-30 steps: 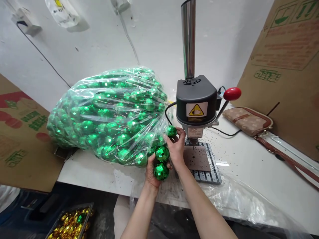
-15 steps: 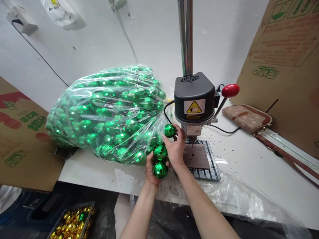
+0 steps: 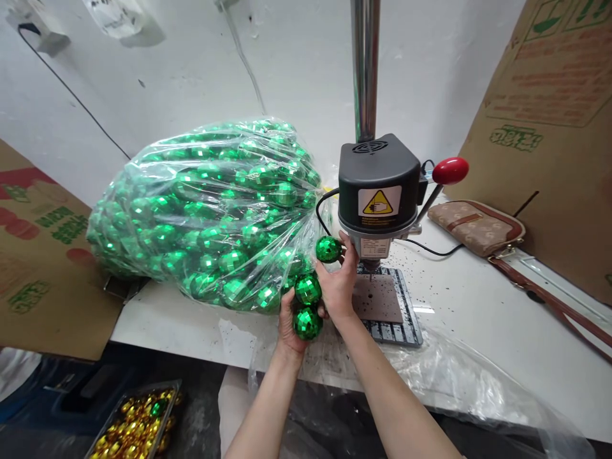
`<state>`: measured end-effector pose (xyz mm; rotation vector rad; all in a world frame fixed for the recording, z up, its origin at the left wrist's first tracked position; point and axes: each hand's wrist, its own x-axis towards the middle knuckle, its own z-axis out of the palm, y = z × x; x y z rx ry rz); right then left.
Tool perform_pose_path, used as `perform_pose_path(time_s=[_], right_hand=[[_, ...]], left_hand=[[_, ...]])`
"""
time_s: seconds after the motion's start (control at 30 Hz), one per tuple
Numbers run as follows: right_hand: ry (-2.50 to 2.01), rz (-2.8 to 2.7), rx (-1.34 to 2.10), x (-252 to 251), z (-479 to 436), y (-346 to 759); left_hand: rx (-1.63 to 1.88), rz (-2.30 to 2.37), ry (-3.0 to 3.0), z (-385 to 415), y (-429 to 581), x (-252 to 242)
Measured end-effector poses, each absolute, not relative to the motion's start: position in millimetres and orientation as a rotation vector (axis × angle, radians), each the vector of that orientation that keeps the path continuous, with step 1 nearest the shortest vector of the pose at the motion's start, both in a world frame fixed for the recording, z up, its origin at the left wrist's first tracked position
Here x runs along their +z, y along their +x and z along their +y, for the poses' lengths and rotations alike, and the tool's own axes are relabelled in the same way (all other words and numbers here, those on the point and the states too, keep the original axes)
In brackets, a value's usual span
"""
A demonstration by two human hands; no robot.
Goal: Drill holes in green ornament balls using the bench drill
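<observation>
My left hand (image 3: 289, 328) cups a shiny green faceted ball (image 3: 306, 322) from below, and a second green ball (image 3: 308, 288) rests just above it between both hands. My right hand (image 3: 340, 285) pinches a third green ball (image 3: 328, 248) at its fingertips, close to the mouth of a large clear plastic bag (image 3: 205, 210) stuffed with several green balls. Both hands sit just left of a small bench drill press (image 3: 378, 191) and its slotted base plate (image 3: 388, 305).
A red-knobbed lever (image 3: 450, 171) sticks out on the press's right. A brown purse (image 3: 475, 226) with a strap lies further right. Cardboard sheets (image 3: 549, 127) lean at both sides. A tray of gold balls (image 3: 131, 427) sits below the white table (image 3: 478, 312). Loose plastic film covers the table's front edge.
My hands with the three green balls have stayed nearly in place; the right hand's ball has lifted slightly toward the drill head. The view has shifted a little.
</observation>
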<state>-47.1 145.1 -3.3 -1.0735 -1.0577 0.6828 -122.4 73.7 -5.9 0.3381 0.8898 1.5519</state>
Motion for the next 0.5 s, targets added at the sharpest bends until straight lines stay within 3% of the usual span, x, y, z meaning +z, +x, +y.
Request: perform_pose_path(time_s=[0.5], right_hand=[[-1.115, -1.130, 0.575, 0.0, 141.2, -44.7]], left_hand=[[1.585, 0.881, 0.292, 74.0, -122.0, -6.3]])
